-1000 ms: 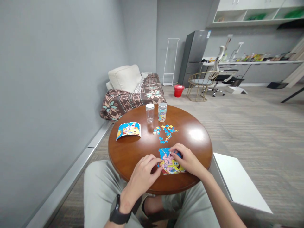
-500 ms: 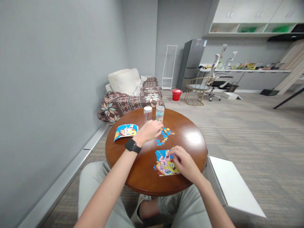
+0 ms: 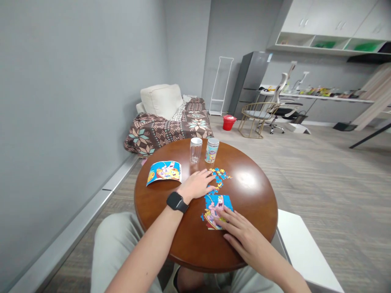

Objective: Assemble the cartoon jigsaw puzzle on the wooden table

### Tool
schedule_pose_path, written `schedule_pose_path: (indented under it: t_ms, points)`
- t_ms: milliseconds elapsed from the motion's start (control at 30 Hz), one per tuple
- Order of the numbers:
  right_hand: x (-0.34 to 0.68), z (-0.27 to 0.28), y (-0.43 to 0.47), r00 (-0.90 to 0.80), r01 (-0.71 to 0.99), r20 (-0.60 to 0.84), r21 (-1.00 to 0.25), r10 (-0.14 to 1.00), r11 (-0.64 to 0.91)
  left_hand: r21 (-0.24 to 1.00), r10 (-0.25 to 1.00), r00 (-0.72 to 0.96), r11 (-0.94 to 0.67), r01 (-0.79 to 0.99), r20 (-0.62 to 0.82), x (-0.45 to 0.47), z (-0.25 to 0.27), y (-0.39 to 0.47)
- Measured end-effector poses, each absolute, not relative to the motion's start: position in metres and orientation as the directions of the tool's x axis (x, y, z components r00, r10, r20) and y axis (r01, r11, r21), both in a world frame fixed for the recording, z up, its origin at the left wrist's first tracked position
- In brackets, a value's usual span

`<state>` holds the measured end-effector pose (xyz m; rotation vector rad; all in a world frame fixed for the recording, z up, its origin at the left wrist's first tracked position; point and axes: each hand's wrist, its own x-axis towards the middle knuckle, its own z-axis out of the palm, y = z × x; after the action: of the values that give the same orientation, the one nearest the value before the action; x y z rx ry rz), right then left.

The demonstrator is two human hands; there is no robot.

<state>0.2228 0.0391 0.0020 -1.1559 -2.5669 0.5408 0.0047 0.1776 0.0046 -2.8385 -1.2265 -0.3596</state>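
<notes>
My left hand (image 3: 197,185), with a black watch (image 3: 177,202) on its wrist, lies palm down beside a cluster of loose jigsaw pieces (image 3: 220,175). Its fingers are stretched out and touch the pile's left edge, covering some of it. My right hand (image 3: 238,230) rests flat with spread fingers over the lower right of a partly joined cartoon puzzle (image 3: 211,202). That hand hides part of the picture. A single blue piece sticks out at the puzzle's left side. To the left, a curled picture sheet (image 3: 165,171) shows the same cartoon figures.
A clear jar (image 3: 196,151) with a white lid and a printed canister (image 3: 211,150) stand at the back of the round wooden table (image 3: 189,244). Behind is a draped sofa (image 3: 171,126). A white box (image 3: 305,248) is at the right; a red bucket (image 3: 229,122) stands farther off.
My left hand has come down from above the pieces and flattened on the table at their left. My right hand has spread out and slid lower over the puzzle. The view has tilted slightly.
</notes>
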Motion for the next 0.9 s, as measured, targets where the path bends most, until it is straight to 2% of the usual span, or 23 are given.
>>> schedule_pose_path:
  t_ms: [133,300,400,467,533,600,733,900]
  points:
    - [0.226,0.010,0.052,-0.659,0.649,0.082,-0.440,0.748,0.621,0.050,0.736,0.640,-0.664,0.746,0.221,0.008,0.001,0.176]
    - [0.216,0.038,0.102,-0.623,0.634,0.205,-0.434,0.755,0.641,0.078,0.745,0.634,-0.659,0.748,0.209,0.006,0.001,0.180]
    - [0.206,0.051,0.158,-0.587,0.635,0.270,-0.432,0.763,0.641,0.145,0.759,0.618,-0.648,0.748,0.204,0.002,0.006,0.183]
    - [0.203,0.052,0.196,-0.505,0.700,0.252,-0.440,0.826,0.562,0.220,0.784,0.589,-0.621,0.753,0.198,-0.003,0.011,0.183]
    - [0.204,0.046,0.227,-0.441,0.717,0.236,-0.489,0.866,0.498,0.293,0.793,0.592,-0.605,0.740,0.145,-0.010,0.015,0.183]
    - [0.209,0.035,0.245,-0.427,0.687,0.259,-0.530,0.867,0.497,0.325,0.790,0.609,-0.597,0.734,0.074,-0.016,0.016,0.183]
    - [0.219,0.012,0.247,-0.472,0.613,0.332,-0.543,0.817,0.575,0.318,0.795,0.605,-0.587,0.745,0.051,-0.019,0.014,0.185]
    - [0.224,0.000,0.241,-0.586,0.566,0.274,-0.535,0.763,0.627,0.253,0.802,0.588,-0.593,0.764,0.107,-0.009,0.013,0.187]
